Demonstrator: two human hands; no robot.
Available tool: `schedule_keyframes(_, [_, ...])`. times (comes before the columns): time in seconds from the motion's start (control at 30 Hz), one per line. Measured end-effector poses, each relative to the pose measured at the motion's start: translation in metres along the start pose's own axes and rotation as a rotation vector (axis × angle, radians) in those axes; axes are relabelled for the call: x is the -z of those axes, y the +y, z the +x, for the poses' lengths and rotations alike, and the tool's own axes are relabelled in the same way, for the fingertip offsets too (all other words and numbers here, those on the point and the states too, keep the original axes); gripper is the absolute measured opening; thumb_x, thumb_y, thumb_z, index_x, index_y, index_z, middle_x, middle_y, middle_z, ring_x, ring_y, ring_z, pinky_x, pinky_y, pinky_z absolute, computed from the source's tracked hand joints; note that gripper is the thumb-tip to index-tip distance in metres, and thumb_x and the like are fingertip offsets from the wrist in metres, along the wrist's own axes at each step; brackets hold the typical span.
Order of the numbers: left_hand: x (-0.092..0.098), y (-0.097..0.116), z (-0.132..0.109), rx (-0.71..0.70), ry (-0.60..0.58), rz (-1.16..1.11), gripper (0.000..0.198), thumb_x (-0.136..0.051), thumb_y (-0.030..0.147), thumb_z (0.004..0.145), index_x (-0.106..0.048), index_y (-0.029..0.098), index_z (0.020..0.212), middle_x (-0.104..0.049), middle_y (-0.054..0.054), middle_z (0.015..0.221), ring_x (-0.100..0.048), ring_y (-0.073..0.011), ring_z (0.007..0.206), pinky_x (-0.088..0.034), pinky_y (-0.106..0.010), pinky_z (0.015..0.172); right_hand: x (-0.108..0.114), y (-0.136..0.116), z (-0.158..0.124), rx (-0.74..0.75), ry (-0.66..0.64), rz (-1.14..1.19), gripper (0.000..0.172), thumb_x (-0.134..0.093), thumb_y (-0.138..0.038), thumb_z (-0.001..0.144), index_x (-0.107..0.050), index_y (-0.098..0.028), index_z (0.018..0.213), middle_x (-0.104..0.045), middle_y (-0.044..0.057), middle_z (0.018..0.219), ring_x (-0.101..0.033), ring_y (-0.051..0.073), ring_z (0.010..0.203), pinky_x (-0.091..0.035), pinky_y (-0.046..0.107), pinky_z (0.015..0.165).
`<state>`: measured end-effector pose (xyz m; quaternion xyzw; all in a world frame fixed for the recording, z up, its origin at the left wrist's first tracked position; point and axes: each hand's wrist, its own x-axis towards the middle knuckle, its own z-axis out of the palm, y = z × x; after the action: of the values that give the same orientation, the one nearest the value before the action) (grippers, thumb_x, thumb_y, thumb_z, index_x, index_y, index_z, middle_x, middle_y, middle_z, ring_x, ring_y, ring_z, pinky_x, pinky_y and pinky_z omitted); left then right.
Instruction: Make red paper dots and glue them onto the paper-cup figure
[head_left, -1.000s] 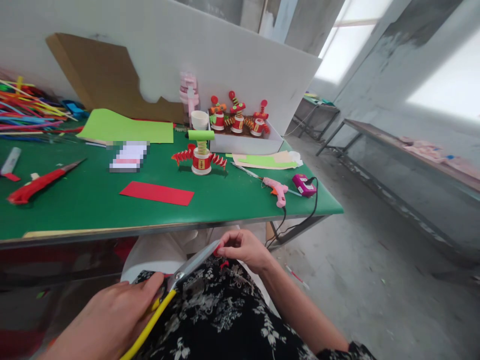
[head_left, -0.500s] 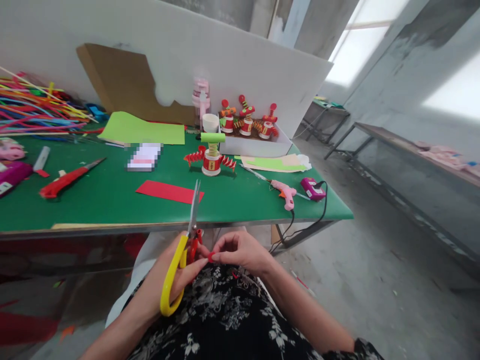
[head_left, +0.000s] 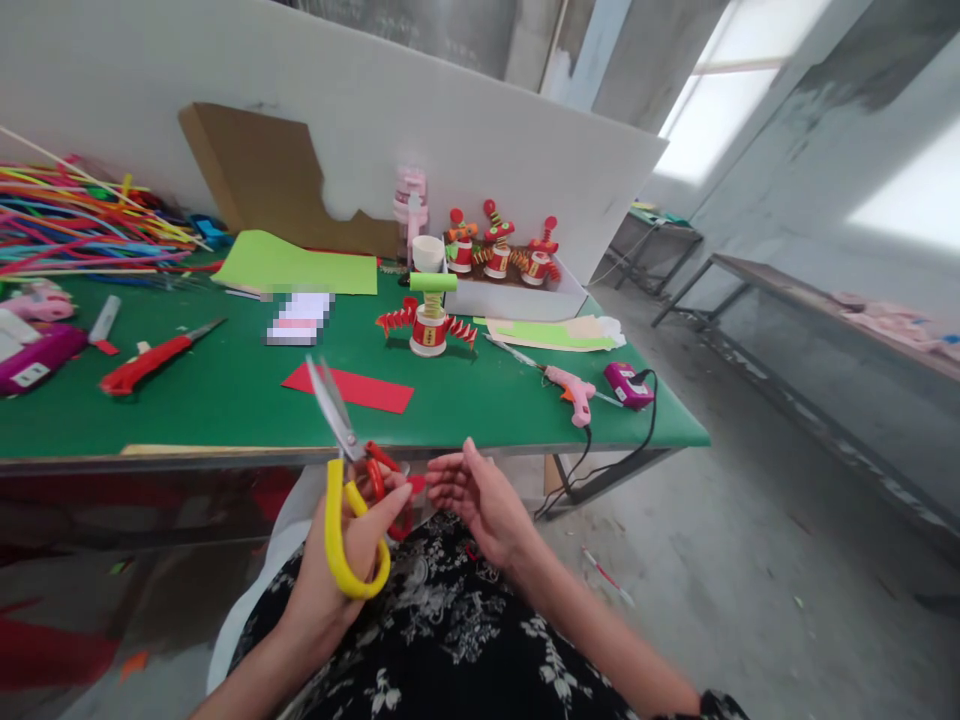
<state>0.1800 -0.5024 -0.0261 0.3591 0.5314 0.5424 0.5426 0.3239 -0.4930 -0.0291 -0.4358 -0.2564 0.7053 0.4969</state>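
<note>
My left hand point(head_left: 341, 560) grips a pair of scissors point(head_left: 346, 480) with yellow and red handles, blades closed and pointing up and left. A small red piece point(head_left: 416, 484) sits at my left fingertips, between the two hands. My right hand point(head_left: 480, 495) is just to the right of it, palm turned left with the fingers stretched out and holding nothing. Both hands hover over my lap, below the front edge of the green table point(head_left: 225, 400). On the table lie a red paper strip point(head_left: 349, 388) and a small craft figure point(head_left: 430, 322) with red folded arms.
A white box of finished figures point(head_left: 510, 270), a pink glue gun point(head_left: 571, 390) with its cable and plug point(head_left: 628, 385), a red utility knife point(head_left: 154, 358), green paper point(head_left: 296, 265), a cardboard sheet point(head_left: 277, 180) and a heap of coloured sticks point(head_left: 82, 220) are on the table. Metal benches stand at right.
My left hand raised the scissors from my lap and swung the blades upright, then leftward. My right hand let go of the red piece and opened its fingers. The view shifted left.
</note>
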Motion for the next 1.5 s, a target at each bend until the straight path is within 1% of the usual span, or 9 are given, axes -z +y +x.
schedule_keyframes(0.2, [-0.015, 0.005, 0.000, 0.019, 0.078, -0.141, 0.039, -0.078, 0.033, 0.054, -0.053, 0.021, 0.081, -0.064, 0.005, 0.070, -0.063, -0.0136, 0.063, -0.053, -0.024, 0.060, -0.018, 0.012, -0.005, 0.066, 0.020, 0.045, 0.035, -0.093, -0.036, 0.054, -0.076, -0.016, 0.077, -0.073, 0.000, 0.071, -0.061, 0.009, 0.063, -0.048, 0.021, 0.066])
schedule_keyframes(0.4, [-0.013, 0.000, 0.002, -0.066, 0.018, -0.010, 0.035, -0.073, 0.042, 0.064, -0.055, 0.020, 0.085, -0.065, 0.001, 0.074, -0.064, -0.0163, 0.066, -0.052, -0.027, 0.061, -0.023, 0.011, -0.002, 0.115, 0.079, 0.102, 0.029, -0.091, -0.035, 0.053, -0.073, -0.016, 0.066, -0.070, -0.001, 0.063, -0.059, 0.010, 0.058, -0.047, 0.022, 0.060])
schedule_keyframes(0.53, [0.010, -0.006, 0.009, -0.208, -0.177, 0.463, 0.035, -0.052, 0.048, 0.080, -0.058, 0.019, 0.098, -0.069, -0.006, 0.082, -0.068, -0.0240, 0.074, -0.054, -0.036, 0.068, -0.013, 0.003, 0.001, 0.129, 0.160, 0.174, 0.027, -0.092, -0.030, 0.052, -0.073, -0.018, 0.067, -0.065, -0.004, 0.059, -0.055, 0.007, 0.056, -0.046, 0.019, 0.060])
schedule_keyframes(0.63, [0.025, -0.009, 0.008, -0.314, -0.275, 0.982, 0.033, -0.037, 0.038, 0.086, -0.053, 0.019, 0.108, -0.069, -0.007, 0.080, -0.068, -0.0284, 0.071, -0.050, -0.039, 0.066, -0.006, -0.003, 0.001, 0.129, 0.193, 0.226, 0.022, -0.089, -0.028, 0.056, -0.073, -0.021, 0.068, -0.064, -0.004, 0.063, -0.056, 0.009, 0.060, -0.048, 0.021, 0.063])
schedule_keyframes(0.73, [0.026, -0.009, 0.000, -0.372, -0.400, 1.362, 0.032, -0.033, 0.021, 0.085, -0.052, 0.018, 0.111, -0.070, -0.008, 0.079, -0.069, -0.0308, 0.080, -0.049, -0.041, 0.075, -0.002, -0.005, 0.000, 0.135, 0.208, 0.263, 0.016, -0.085, -0.028, 0.063, -0.070, -0.024, 0.066, -0.064, -0.003, 0.066, -0.057, 0.012, 0.063, -0.050, 0.023, 0.063])
schedule_keyframes(0.83, [0.018, -0.004, -0.008, -0.373, -0.486, 1.532, 0.038, -0.032, 0.012, 0.085, -0.051, 0.013, 0.118, -0.073, -0.013, 0.086, -0.070, -0.0304, 0.091, -0.048, -0.041, 0.084, -0.001, -0.002, 0.000, 0.128, 0.189, 0.271, 0.014, -0.082, -0.028, 0.066, -0.070, -0.024, 0.069, -0.063, -0.003, 0.067, -0.057, 0.012, 0.062, -0.051, 0.024, 0.062])
schedule_keyframes(0.97, [0.008, 0.006, -0.013, -0.392, -0.534, 1.609, 0.038, -0.030, 0.011, 0.088, -0.054, 0.010, 0.117, -0.073, -0.017, 0.092, -0.070, -0.0326, 0.097, -0.047, -0.042, 0.086, 0.001, 0.002, 0.000, 0.111, 0.175, 0.265, 0.015, -0.083, -0.028, 0.065, -0.069, -0.024, 0.069, -0.064, -0.002, 0.069, -0.056, 0.012, 0.063, -0.052, 0.025, 0.065])
schedule_keyframes(1.2, [0.002, 0.017, -0.017, -0.270, -0.586, 1.685, 0.036, -0.029, 0.007, 0.090, -0.052, 0.012, 0.116, -0.073, -0.016, 0.091, -0.070, -0.0321, 0.098, -0.048, -0.040, 0.086, 0.000, 0.003, -0.002, 0.120, 0.167, 0.199, 0.013, -0.080, -0.031, 0.066, -0.071, -0.024, 0.074, -0.067, -0.001, 0.076, -0.058, 0.015, 0.068, -0.054, 0.029, 0.073])
schedule_keyframes(1.5, [-0.004, 0.018, -0.017, -0.181, -0.610, 1.618, 0.029, -0.029, 0.010, 0.093, -0.048, 0.014, 0.114, -0.071, -0.015, 0.097, -0.072, -0.0315, 0.093, -0.051, -0.036, 0.075, 0.003, 0.007, -0.002, 0.125, 0.149, 0.241, 0.015, -0.082, -0.030, 0.066, -0.073, -0.024, 0.076, -0.068, -0.001, 0.078, -0.060, 0.015, 0.071, -0.054, 0.030, 0.074])
